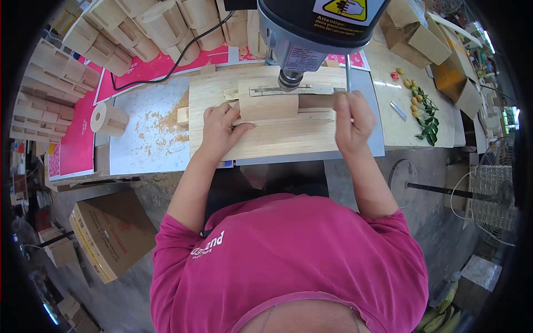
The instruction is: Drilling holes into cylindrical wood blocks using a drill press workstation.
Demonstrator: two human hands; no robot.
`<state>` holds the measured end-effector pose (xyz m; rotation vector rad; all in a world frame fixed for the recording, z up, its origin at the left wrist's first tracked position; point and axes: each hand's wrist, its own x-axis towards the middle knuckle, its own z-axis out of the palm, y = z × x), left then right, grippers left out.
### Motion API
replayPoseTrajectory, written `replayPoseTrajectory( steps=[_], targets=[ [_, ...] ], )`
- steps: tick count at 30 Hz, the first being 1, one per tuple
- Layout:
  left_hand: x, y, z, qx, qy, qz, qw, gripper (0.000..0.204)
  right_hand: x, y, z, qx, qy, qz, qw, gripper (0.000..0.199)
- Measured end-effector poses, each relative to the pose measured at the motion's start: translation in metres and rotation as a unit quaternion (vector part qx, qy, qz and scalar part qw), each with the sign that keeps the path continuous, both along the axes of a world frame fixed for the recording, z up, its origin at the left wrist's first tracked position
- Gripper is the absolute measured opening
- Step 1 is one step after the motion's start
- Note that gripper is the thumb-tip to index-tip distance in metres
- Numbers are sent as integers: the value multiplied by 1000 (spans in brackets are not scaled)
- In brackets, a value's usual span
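A pale wooden cylinder [270,107] lies on its side in a wooden jig [277,135], beneath the chuck [289,80] of a drill press [300,39]. My left hand [220,129] rests at the cylinder's left end, fingers curled against it and thumb stretched along the jig. My right hand [354,121] is closed at the lower end of the press's metal lever [348,72]. A dark brownish bar [316,101] runs from the cylinder's right end toward this hand. The chuck's tip is above the work; whether a bit touches the wood cannot be made out.
Wood shavings [158,127] litter the white board left of the jig, where a short hollow wooden cylinder [109,120] stands. Stacked wooden cylinders [161,28] line the back left, with a black cable [186,53] before them. Yellow fruit [415,100] and cardboard boxes [413,44] are at right.
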<state>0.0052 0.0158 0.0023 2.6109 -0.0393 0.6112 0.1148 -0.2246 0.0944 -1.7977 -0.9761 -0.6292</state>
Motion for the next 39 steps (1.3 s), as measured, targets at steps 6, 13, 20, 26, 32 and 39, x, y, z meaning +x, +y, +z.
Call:
replayPoseTrajectory(
  steps=[6,13,20,26,32,39],
  targets=[
    [0,1,-4,3,-20,6,1000,51,10,8,-13,33,-65,22,997,3],
    [-2,-1,-5,29,0,29,999,50,20,7,104,-16,-67,-76,995,17],
    [20,-37,-7,13,-38,29,999,54,105,50,153,-124,-67,-131,981,28],
    [23,-35,-9,11,-51,22,998,54,57,30,156,-101,13,-117,988,33],
    [20,-33,-10,8,-42,30,999,55,9,0,111,-63,-12,-42,997,22],
    [21,-35,-6,6,-33,29,999,55,-10,-1,46,38,17,-18,999,10]
  ],
)
